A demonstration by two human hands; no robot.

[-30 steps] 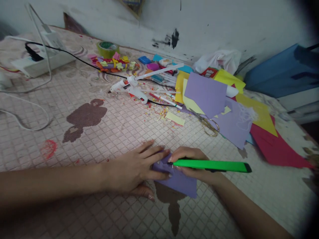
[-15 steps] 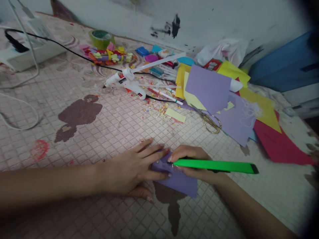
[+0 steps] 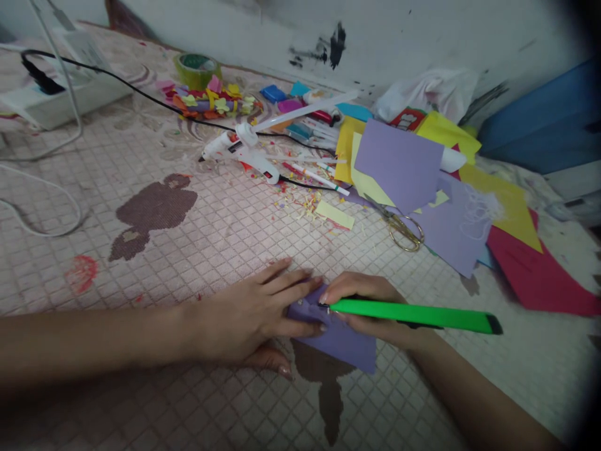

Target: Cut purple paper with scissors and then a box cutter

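Note:
A small purple sheet (image 3: 350,344) lies on the patterned cloth near the lower middle. Spread flat across its left part is my left hand (image 3: 253,313), fingers apart, pressing the sheet down. My right hand (image 3: 366,300) is closed around a long bright green tool (image 3: 422,313), which looks like a cutter or stapler. The tool's dark front end meets the sheet beside my left fingertips, and its other end points right. My right fingers hide part of the tool and the sheet's right edge.
A white glue gun (image 3: 246,150), paper scraps and pens lie beyond my hands. Gold-handled scissors (image 3: 406,233) rest by a pile of coloured sheets (image 3: 399,163) at the right. A power strip (image 3: 42,106) with cables and green tape (image 3: 197,70) are at the upper left.
The whole view has shifted slightly, with the background moved a little right. Both hands, the green tool and the sheet keep nearly the same arrangement.

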